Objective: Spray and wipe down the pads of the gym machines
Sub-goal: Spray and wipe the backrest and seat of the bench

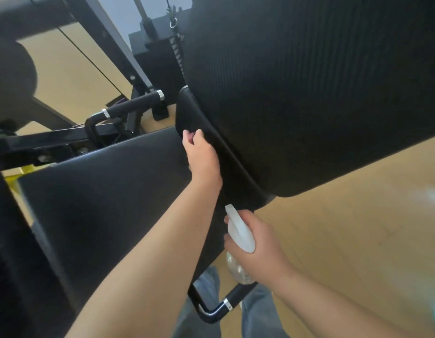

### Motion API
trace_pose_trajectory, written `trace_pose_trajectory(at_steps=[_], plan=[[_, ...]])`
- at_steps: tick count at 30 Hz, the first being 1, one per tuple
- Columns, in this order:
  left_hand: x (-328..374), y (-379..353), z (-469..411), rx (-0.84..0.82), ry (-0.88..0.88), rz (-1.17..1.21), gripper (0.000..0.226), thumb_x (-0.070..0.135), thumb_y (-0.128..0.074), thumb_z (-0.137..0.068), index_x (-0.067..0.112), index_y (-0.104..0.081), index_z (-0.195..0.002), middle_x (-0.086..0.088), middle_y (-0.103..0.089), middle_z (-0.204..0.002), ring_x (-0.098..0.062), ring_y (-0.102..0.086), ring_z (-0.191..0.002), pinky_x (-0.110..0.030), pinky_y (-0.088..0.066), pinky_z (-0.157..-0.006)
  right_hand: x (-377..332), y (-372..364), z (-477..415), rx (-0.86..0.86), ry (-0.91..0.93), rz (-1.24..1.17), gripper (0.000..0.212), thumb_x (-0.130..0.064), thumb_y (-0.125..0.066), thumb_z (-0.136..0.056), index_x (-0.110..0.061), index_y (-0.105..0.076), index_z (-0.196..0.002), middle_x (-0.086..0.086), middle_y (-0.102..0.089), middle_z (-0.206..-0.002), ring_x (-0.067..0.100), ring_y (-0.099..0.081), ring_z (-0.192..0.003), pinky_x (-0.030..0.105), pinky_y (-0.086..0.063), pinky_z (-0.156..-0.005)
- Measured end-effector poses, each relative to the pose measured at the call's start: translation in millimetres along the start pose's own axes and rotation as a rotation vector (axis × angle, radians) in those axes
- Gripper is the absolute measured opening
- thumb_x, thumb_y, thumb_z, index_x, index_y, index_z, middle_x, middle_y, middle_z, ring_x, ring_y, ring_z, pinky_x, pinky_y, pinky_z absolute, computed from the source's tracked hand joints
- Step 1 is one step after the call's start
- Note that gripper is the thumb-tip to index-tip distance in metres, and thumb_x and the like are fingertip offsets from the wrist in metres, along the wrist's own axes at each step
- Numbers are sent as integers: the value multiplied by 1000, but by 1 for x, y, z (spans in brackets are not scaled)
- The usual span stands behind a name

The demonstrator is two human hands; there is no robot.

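Grips spray bottle (241, 231) in right hand (259, 242), fingers curled round the neck just under the white trigger head. Points nozzle up toward the lower corner of the back pad (297, 93), close to it but not touching. Shows clear plastic bottle body hanging below the hand; see-through, fill level impossible to tell through the blur.

Holds black cloth (187, 113) in left hand (200, 154), thumb and fingers pinching its lower edge, arm stretched forward over the seat pad (109, 196). Keeps cloth against the left edge of the back pad, right at the crease where seat pad and back pad meet. Cannot tell whether cloth is wet or dry.

Both pads black, ribbed texture; back pad tilted, filling the upper right, seat pad lower left, the two nearly touching along the crease.

Also in view: black handle (221, 306) with silver rings just below the bottle, in front of jeans (206, 286); second handle (136, 103) beyond the cloth; weight stack (158, 57) behind at top; blurred round roller pad (9, 76) at far left; tan floor (345, 240) underneath.
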State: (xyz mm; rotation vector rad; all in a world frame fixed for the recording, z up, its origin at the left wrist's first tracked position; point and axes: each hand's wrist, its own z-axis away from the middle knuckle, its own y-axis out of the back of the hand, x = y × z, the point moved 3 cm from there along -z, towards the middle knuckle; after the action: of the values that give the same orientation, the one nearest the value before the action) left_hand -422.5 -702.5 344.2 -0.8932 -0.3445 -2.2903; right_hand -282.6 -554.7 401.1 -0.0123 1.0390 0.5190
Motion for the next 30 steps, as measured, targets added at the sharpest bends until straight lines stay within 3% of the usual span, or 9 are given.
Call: trace_pose_trajectory(at_steps=[3,6,9,13,20,23,26,30], plan=[[32,-8,-17,21,-239,-62,55,37,-41,-105,37,-25,-158,17,-47,-132,-8,-46,-123,-38,-33,-114,-6,-4,-2,-33,30,6,23,-22,-75,-89,-33,-63,-105,-14,-65,-94,9,-65,-91,19,-53,-72],[30,0,-31,47,-313,-129,52,37,-38,-108,36,-24,-158,17,-47,-133,-3,-45,-117,-28,-31,-104,-16,2,-9,-23,87,45,20,-21,-74,-88,-29,-63,-103,-9,-64,-91,12,-65,-87,24,-54,-72],[16,10,-37,81,-226,-132,54,41,-35,-109,36,-18,-160,10,-42,-152,-11,-43,-127,-34,-30,-112,-19,6,-17,1,85,43,17,-20,-73,-89,-28,-62,-100,-7,-63,-87,14,-63,-82,26,-54,-68],[-26,22,-25,46,18,-137,55,47,-35,-107,38,-17,-159,0,-35,-159,-26,-37,-143,-47,-30,-118,-17,5,-17,15,64,98,16,-22,-73,-87,-25,-62,-98,-5,-63,-87,13,-61,-82,23,-51,-67],[-59,32,35,-36,162,-163,47,46,-40,-106,34,-34,-152,-1,-50,-143,-22,-51,-124,-47,-43,-112,0,10,7,-3,30,140,15,-30,-72,-91,-26,-60,-100,-6,-62,-89,10,-60,-83,14,-46,-64],[-54,39,70,-100,245,-72,38,39,-47,-106,29,-48,-142,1,-61,-122,-21,-61,-111,-45,-52,-103,2,18,22,-54,4,125,20,-36,-74,-90,-29,-60,-103,-7,-62,-91,11,-60,-83,20,-48,-68],[-36,52,112,-162,231,25,31,37,-51,-105,23,-58,-131,-7,-66,-121,-26,-67,-110,-45,-56,-98,-10,31,37,-155,20,144,21,-38,-75,-88,-32,-61,-103,-10,-62,-91,7,-60,-82,25,-49,-72],[-22,85,160,-64,200,166,26,43,-53,-103,22,-62,-113,-9,-69,-120,-29,-68,-109,-49,-54,-100,-34,50,61,-200,115,197,25,-39,-78,-87,-31,-62,-104,-9,-63,-92,9,-61,-83,26,-51,-72]])
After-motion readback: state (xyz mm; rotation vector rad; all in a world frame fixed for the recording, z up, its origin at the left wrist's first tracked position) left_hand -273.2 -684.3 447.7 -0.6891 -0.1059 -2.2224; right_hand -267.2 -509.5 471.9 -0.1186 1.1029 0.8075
